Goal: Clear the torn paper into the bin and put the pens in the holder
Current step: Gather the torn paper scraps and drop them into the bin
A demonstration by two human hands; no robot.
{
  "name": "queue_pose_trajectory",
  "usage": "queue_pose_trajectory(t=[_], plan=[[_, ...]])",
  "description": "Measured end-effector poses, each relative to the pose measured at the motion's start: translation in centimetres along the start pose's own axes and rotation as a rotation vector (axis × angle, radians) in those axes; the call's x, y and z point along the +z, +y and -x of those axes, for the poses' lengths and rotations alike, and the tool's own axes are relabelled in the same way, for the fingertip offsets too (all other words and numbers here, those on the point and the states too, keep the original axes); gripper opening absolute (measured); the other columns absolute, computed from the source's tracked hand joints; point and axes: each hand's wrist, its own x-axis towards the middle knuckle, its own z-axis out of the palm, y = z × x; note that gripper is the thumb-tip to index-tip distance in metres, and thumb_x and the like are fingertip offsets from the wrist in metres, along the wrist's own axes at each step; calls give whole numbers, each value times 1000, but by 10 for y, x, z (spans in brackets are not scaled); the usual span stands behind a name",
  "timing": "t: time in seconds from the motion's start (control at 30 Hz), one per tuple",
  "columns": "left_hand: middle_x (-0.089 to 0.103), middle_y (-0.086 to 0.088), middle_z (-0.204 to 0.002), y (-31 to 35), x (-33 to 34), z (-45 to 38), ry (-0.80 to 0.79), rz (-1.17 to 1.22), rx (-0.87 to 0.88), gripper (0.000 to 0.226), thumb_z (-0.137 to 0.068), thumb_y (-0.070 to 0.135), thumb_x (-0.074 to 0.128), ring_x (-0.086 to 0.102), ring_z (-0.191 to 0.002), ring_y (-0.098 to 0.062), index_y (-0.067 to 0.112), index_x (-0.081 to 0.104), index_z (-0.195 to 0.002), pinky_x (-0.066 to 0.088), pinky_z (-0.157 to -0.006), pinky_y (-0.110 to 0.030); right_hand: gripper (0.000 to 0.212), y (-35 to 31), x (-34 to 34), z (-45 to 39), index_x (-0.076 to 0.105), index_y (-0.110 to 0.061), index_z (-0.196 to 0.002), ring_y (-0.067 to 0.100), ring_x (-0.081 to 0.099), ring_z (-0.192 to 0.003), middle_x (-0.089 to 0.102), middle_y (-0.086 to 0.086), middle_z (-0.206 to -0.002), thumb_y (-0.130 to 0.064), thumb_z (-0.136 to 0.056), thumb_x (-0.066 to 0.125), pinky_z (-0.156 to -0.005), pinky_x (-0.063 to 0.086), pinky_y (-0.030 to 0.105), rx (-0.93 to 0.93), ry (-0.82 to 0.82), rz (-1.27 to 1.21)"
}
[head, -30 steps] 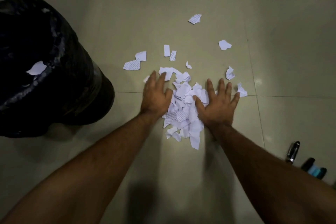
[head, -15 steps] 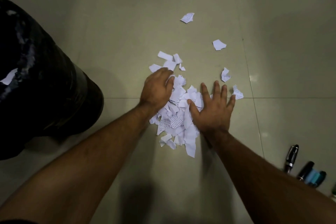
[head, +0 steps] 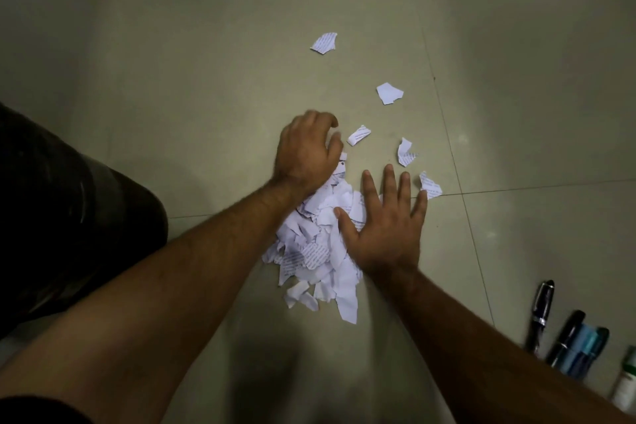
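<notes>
Many torn paper scraps (head: 320,251) piled on floor (head: 206,96): light, flimsy, slippery. We scoop under pile edges. Left hand (head: 308,151) fingers curled raking scraps; right hand (head: 385,227) flat, splayed.

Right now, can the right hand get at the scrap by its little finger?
Probably yes. The right hand lies flat on the paper pile, and the scrap sits on bare floor just past its little finger, with nothing between.

White paper scraps (head: 320,251) with grey printed lines lie on the beige tiled floor (head: 206,96); black bin (head: 69,217) at left; black and blue pens (head: 571,344) at lower right.
</notes>
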Motion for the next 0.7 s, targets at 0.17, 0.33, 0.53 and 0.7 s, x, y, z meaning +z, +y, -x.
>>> queue_pose_trajectory(t=[0.17,0.33,0.53,0.7], plan=[[58,-15,-127,-4,22,-66,-42,-168,-81,49,-84,29,50,54,-119,-35,8,56,-128,39,-103,-42,79,-1,-4,-3,31,-25,-153,33,13,-151,19,11,-163,-72,-90,33,-119,9,59,15,-61,-5],[24,-15,-159,-15,41,-121,-266,-201,-233,74,-92,50,46,21,-148,-30,9,28,-150,15,-121,-42,80,1,-5,-5,34,-25,-152,34,13,-151,19,11,-163,-73,-89,33,-119,9,59,13,-66,-42],[62,-12,-115,4,46,-91,-165,-114,149,51,-85,45,48,58,-107,-35,9,58,-120,40,-98,-41,84,0,-11,-6,30,-25,-153,34,10,-152,17,11,-164,-76,-87,32,-118,8,60,12,-130,-39],[49,-15,-142,47,54,-88,-165,-191,293,66,-85,50,45,45,-132,-34,18,45,-143,29,-111,-46,84,-4,-13,-6,31,-25,-153,35,14,-151,23,12,-162,-76,-87,31,-119,8,59,16,-145,-44]])
